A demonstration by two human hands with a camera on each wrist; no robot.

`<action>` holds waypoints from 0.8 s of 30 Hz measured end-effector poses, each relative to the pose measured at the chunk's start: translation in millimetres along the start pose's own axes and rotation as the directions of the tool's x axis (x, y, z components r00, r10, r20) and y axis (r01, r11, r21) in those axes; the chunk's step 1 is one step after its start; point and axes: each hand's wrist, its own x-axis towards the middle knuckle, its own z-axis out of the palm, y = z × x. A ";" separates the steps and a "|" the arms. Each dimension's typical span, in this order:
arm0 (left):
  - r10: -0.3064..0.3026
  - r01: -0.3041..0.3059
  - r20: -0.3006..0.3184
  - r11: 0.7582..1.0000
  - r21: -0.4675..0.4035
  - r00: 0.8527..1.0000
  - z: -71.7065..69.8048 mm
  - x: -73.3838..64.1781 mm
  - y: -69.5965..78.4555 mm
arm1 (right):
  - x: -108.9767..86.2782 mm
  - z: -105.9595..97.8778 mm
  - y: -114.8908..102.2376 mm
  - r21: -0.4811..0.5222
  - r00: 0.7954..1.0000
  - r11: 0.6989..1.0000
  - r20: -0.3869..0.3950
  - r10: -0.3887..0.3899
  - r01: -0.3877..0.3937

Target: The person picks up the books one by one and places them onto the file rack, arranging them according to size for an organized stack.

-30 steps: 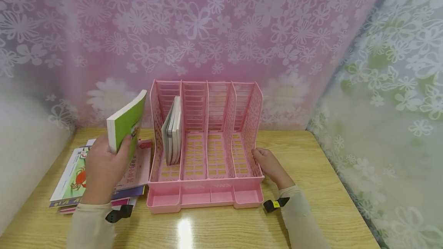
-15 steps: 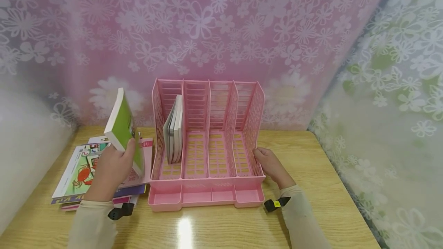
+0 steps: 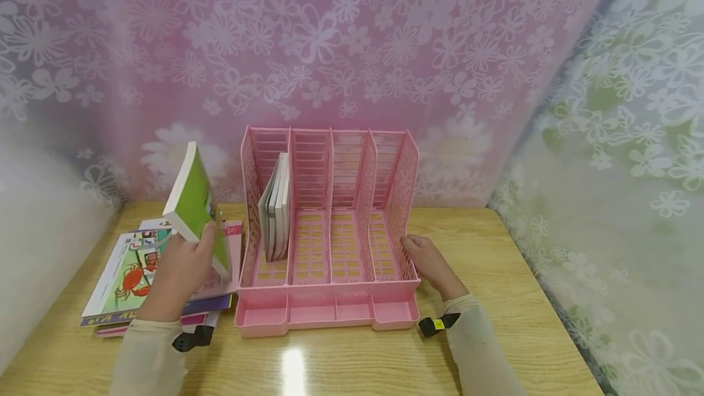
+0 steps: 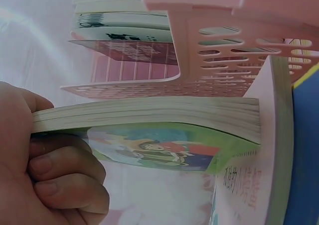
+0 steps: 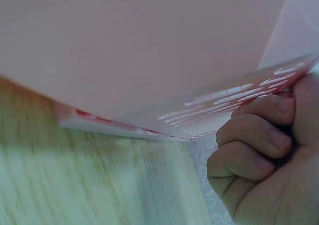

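My left hand (image 3: 184, 267) grips a thick green-covered book (image 3: 200, 200) upright by its edge. In the left wrist view the lower end of that book (image 4: 149, 113) meets the pink book (image 4: 249, 185) on top of a pile. The pink desk file rack (image 3: 327, 291) stands just right of the pile. Several books (image 3: 277, 212) lean in its leftmost slot against a divider. At the rack's right side wall (image 3: 404, 194), my right hand (image 3: 431, 261) pinches the edge; in the right wrist view its fingers (image 5: 259, 135) curl at the slotted panel.
Under the left hand lies the pile of books, a crab-covered book (image 3: 123, 280) among them. Small trays (image 3: 308, 316) run along the rack's front. A flowered curtain (image 3: 352, 47) hangs behind the wooden table (image 3: 467, 237), and pale fabric (image 3: 621, 200) hangs at the right.
The green book has turned in my left hand and come down onto the pile, uncovering more of the crab-covered book. My right hand keeps its hold on the rack.
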 end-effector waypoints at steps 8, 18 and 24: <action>0.014 -0.014 0.000 1.000 -0.019 1.000 0.0 1.3 -1.8 | 0.6 0.5 0.0 -0.028 1.000 1.000 -0.009 -0.003 0.003; 0.034 -0.035 -0.009 0.999 -0.033 0.999 0.0 1.0 -1.9 | -0.3 -0.4 -2.7 -0.020 1.000 1.000 0.000 0.000 0.000; 0.024 -0.024 -0.009 0.999 -0.022 1.000 0.7 1.5 -1.6 | -5.7 0.6 -13.0 -0.029 1.000 0.999 0.021 0.018 -0.017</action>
